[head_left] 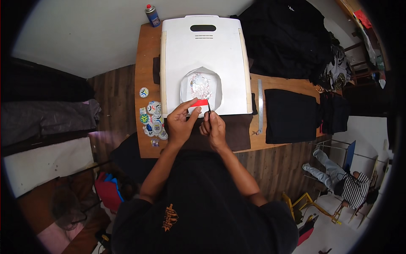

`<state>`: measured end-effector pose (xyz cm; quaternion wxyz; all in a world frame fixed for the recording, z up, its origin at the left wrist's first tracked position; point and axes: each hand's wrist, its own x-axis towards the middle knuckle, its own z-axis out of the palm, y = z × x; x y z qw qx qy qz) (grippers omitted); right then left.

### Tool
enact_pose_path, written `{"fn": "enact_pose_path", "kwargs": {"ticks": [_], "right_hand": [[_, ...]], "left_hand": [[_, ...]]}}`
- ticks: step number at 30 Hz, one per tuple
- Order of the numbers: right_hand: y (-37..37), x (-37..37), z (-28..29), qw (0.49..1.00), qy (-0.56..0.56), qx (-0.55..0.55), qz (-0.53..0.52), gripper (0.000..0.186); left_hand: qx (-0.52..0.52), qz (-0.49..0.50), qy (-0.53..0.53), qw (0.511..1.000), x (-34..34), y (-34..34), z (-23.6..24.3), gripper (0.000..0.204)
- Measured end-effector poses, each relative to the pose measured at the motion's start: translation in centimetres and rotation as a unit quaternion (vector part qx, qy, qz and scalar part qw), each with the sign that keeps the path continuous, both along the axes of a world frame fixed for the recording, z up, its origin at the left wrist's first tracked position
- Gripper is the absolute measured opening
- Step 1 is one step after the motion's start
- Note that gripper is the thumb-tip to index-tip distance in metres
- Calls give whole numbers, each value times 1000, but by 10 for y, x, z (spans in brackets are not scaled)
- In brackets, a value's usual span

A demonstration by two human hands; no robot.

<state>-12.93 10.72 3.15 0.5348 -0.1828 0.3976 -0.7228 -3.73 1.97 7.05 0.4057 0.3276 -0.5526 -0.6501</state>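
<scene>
My left hand (181, 126) pinches a short bright red strip (198, 103) by its left end. My right hand (215, 132) is closed around small dark scissors (209, 108), whose blades meet the strip's right end. Most of the handles are hidden by my fingers. Both hands are over the near side of a folded white paper tray (183, 86), where small pale and coloured scraps (198, 84) lie. That tray rests on a white plastic panel (228, 55) with an oval slot. Left of my left hand lie several round printed patches (154, 118), heaped together.
A metal ruler (260, 106) and folded black cloth (289, 114) lie on the wooden table (148, 55) to the right. Dark garments (287, 38) are piled behind. A red-capped spray can (152, 16) stands back left. Another person (347, 184) is at far right.
</scene>
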Motion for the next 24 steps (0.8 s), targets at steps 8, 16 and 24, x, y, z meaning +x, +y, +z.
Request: {"fn": "enact_pose_path", "kwargs": {"ticks": [8, 16, 24], "right_hand": [[-3, 0, 4, 1000, 6, 14, -8, 36], [-5, 2, 6, 1000, -15, 6, -18, 34], [-5, 1, 7, 999, -22, 1, -26, 32]], "left_hand": [[2, -2, 5, 1000, 0, 0, 0, 36], [3, 1, 3, 1000, -1, 0, -1, 37], [1, 0, 3, 1000, -3, 2, -3, 37]]}}
